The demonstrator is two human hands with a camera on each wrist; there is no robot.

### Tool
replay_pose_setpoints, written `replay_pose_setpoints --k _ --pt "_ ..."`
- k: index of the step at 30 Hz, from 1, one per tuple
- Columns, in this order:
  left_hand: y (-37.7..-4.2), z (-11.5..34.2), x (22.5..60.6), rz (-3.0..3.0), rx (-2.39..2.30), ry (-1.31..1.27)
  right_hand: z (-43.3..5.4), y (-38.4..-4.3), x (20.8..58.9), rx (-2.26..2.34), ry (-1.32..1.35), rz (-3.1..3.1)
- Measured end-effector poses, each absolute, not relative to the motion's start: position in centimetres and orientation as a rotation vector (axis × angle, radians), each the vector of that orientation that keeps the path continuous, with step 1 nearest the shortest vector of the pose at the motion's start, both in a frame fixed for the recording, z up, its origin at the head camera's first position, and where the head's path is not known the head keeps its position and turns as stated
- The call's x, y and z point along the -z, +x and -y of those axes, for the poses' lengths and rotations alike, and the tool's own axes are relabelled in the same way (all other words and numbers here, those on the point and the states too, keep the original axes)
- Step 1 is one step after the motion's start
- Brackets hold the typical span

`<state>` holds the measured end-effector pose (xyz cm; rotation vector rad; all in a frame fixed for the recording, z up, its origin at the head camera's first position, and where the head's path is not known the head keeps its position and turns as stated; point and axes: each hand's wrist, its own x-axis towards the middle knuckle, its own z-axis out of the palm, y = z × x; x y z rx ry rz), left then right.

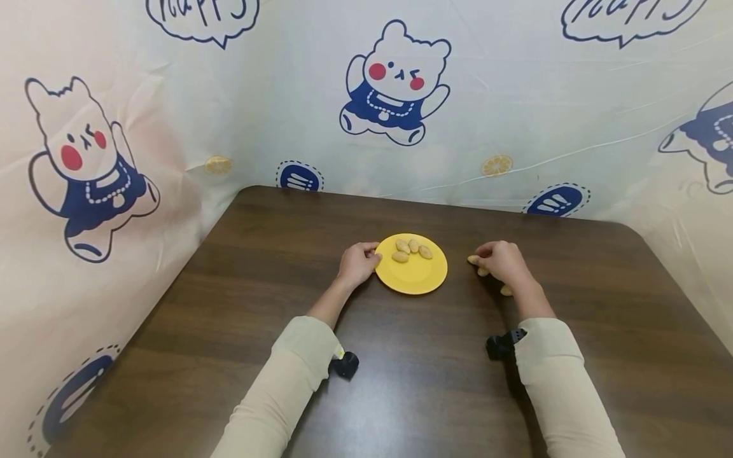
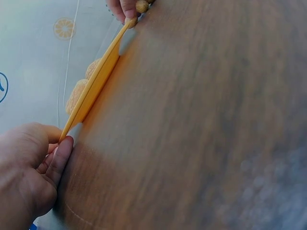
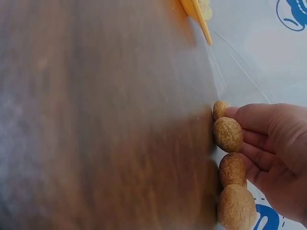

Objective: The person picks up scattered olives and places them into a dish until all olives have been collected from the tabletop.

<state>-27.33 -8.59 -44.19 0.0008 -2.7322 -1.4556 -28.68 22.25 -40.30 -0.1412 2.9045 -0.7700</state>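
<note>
A round yellow plate (image 1: 410, 280) lies on the table, its left rim pinched between the thumb and fingers of my left hand (image 1: 357, 264). Several tan, oval, wrinkled nuts (image 1: 401, 257) that look like walnuts sit on the plate's far half. To the right of the plate, my right hand (image 1: 504, 262) pinches one such nut (image 1: 473, 259) at its fingertips, low at the tabletop. More of these nuts (image 3: 237, 207) stand in a row beside and below that hand in the right wrist view; the hand partly covers them in the head view.
The dark brown wooden table (image 1: 401, 381) has rounded far corners. A pale cloth (image 1: 275, 95) with cartoon prints hangs behind it and along both sides. Small black wrist devices (image 1: 345, 366) sit at both sleeve cuffs.
</note>
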Motion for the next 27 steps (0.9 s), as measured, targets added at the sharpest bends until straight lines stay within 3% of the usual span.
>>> replay_pose_setpoints --k 16,27 --pt "-26.4 8.2 45.3 2.774 1.438 -0.001 -22.7 -27.7 41.7 0.792 -0.087 -2.834" --pt "-26.9 8.5 44.1 2.731 1.437 -0.011 -22.2 -28.5 40.5 0.807 -0.096 -2.849"
